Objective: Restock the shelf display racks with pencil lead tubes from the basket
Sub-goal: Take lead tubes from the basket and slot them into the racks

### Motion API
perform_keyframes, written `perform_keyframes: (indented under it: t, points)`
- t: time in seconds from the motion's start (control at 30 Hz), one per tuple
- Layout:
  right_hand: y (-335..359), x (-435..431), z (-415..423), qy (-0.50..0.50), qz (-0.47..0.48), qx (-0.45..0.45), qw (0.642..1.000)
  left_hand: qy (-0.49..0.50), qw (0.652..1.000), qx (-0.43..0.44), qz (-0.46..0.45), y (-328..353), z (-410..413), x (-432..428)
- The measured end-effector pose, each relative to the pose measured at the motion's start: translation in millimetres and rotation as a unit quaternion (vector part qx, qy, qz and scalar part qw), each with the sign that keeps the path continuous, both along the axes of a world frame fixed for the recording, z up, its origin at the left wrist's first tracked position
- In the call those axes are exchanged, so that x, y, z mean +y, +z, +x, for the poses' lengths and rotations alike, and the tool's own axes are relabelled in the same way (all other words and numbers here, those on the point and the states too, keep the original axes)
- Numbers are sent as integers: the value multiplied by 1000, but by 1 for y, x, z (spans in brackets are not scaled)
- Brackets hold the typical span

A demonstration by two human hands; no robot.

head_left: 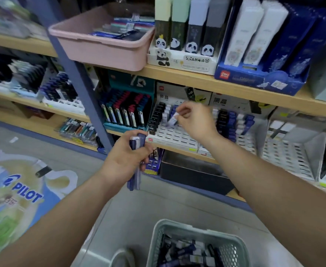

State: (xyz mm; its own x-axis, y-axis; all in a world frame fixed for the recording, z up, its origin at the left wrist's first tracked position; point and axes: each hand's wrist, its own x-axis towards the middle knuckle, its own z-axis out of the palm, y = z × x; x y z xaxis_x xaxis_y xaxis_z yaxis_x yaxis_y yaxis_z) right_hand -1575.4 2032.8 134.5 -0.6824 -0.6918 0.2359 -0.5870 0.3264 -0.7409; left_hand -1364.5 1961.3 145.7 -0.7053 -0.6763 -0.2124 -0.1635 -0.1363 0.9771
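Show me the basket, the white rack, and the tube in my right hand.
basket (179, 225), head view, far rim.
white rack (174, 134), head view, bare slotted face.
tube (172, 119), head view, pale body.

Shelving: light wooden shelf boards (196, 79) running across in tiers, a blue-grey metal upright (81, 81) standing between bays. Floor: grey floor (158, 205) carrying a Pilot floor decal (23, 191) at left.

Right hand (192, 117) pinches blurred lead tube (172, 119), apparently over rack (174, 134).
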Motion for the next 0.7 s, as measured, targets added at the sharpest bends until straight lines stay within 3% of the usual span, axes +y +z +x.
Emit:
perform_keyframes:
  t: [0.23, 0.57, 0.7]
  points:
    - [-34, -21, -20, -33, 2, 21, 999, 9, 1000, 7, 4, 2, 21, -10]
    - [-49, -38, -15, 47, 79, 193, 977, 22, 999, 23, 34, 8, 32, -14]
    - [-51, -38, -8, 48, 144, 150, 977, 20, 998, 35, 56, 11, 34, -15]
